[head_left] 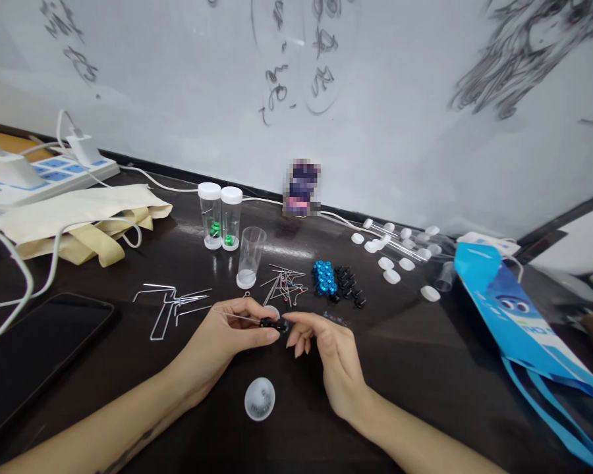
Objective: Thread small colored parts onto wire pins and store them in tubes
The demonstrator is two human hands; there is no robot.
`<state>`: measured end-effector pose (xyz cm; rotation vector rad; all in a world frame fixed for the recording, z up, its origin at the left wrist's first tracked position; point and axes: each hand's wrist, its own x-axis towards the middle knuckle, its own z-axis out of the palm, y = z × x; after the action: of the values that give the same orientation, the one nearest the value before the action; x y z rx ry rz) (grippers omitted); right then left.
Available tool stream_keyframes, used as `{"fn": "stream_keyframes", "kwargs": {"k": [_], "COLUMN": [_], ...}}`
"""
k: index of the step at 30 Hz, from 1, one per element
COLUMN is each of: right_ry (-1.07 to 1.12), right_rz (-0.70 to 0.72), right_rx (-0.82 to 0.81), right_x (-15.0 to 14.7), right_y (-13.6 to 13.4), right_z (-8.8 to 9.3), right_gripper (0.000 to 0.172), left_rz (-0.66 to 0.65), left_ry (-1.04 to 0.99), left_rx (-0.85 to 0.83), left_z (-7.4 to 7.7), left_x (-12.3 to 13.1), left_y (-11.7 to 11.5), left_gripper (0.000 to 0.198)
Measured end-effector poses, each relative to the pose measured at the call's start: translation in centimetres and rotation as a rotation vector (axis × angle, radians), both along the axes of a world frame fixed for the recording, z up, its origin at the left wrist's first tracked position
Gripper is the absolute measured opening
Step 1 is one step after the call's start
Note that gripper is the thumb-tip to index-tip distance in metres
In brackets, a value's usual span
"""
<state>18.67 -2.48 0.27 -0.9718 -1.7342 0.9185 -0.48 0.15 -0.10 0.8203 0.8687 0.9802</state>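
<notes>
My left hand [242,326] is closed, thumb and fingers pinching a small black fitting [271,323]. A thin metal rod [236,316] runs leftward from the fitting across my fingers. My right hand [333,349] has its index finger stretched to the fitting's right end, with the other fingers loosely curled; nothing shows in its grip. A small white cup-like cap [259,399] rests on the table below my hands. Another pale round piece [271,311] is partly hidden behind my left fingers.
Beyond my hands lie thin metal pins [284,283], blue fittings [325,277] and black fittings [348,284]. Bent hex keys [170,299] are on the left. Clear tubes [231,220] stand behind; white caps [392,276], a blue bag [528,316] and a black phone [44,355] flank them.
</notes>
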Motion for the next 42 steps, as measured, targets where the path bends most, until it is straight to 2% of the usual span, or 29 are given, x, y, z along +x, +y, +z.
{"fn": "stream_keyframes", "kwargs": {"k": [20, 37, 42], "right_ry": [0.026, 0.015, -0.159], "right_rz": [-0.012, -0.017, 0.022], "right_rx": [-0.007, -0.022, -0.115], "right_x": [0.08, 0.02, -0.22], "right_y": [0.21, 0.35, 0.56], "right_z": [-0.03, -0.22, 0.20], "right_gripper": [0.060, 0.053, 0.045], "left_rz": [-0.013, -0.026, -0.079], "left_ry": [-0.022, -0.002, 0.052], "left_rx": [-0.005, -0.007, 0.062], "left_z": [0.23, 0.32, 0.29], "left_x": [0.02, 0.09, 0.12], "left_y": [-0.01, 0.07, -0.14], "left_gripper": [0.022, 0.022, 0.021]}}
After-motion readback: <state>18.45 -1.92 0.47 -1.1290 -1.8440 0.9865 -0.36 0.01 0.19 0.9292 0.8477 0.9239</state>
